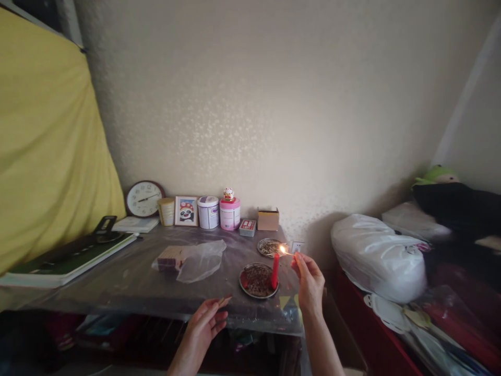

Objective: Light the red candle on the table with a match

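I am watching the right hand (310, 282) pinching a lit match (288, 253) between thumb and fingertips, with the rest of the fingers curling loosely behind. The match is pointing out to the left of that hand, and its flame is burning right at the top of a red candle (275, 270); from here I cannot tell whether the flame is actually touching the wick. The candle is standing upright just left of the right hand, at the right edge of a round metal plate (254, 288) that is holding dark crumbly stuff. A second small metal dish (268, 247) is sitting just beyond the flame, farther from the hand.

The left hand (205, 321) is hovering lower and well to the left of the right one, at the near edge of the table (129, 282). Its fingers are closing around something small and flat, possibly a matchbox (224, 301), though only a corner is showing past the fingertips.

Farther out from the left hand, a clear plastic bag (201, 260) is lying on the table beside a small stack of brown blocks (171, 257). Well beyond both hands, along the wall, a clock (143, 198), a framed panda picture (186, 210), a white tin (208, 212), a pink tin (229, 213) and a small cardboard box (268, 219) are standing in a row.
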### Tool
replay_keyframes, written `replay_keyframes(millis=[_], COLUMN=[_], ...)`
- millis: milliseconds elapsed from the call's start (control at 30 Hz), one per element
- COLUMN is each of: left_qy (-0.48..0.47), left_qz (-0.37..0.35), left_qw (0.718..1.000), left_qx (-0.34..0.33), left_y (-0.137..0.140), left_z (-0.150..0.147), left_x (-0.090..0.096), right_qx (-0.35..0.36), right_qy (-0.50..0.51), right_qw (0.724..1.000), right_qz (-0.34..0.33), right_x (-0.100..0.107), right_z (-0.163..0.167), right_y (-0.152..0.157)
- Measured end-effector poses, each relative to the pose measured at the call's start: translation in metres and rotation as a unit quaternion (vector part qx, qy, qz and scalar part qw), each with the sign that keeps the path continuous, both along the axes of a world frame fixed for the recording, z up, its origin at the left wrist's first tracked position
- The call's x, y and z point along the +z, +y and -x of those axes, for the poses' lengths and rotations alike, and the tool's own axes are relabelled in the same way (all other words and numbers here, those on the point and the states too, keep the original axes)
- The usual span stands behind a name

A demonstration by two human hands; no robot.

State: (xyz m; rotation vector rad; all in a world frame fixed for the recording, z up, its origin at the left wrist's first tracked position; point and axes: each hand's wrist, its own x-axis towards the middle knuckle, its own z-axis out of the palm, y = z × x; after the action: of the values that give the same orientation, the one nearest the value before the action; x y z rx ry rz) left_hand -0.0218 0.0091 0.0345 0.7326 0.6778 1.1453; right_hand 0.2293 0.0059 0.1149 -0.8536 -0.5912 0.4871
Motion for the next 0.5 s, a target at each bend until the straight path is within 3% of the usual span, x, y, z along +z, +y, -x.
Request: replay_keyframes(millis=[500], left_qy=[0.015], left_qz=[0.0], left_qw=[1.0], left_qx=[-0.005], left_y=[-0.004], left_z=[0.0001], left_x=[0.0066], right_qx=[0.0], right_qy=[0.009], right_qw=[1.0], right_qz=[-0.001], right_x=[-0.003], right_z=[-0.0026], right_y=[-0.0009])
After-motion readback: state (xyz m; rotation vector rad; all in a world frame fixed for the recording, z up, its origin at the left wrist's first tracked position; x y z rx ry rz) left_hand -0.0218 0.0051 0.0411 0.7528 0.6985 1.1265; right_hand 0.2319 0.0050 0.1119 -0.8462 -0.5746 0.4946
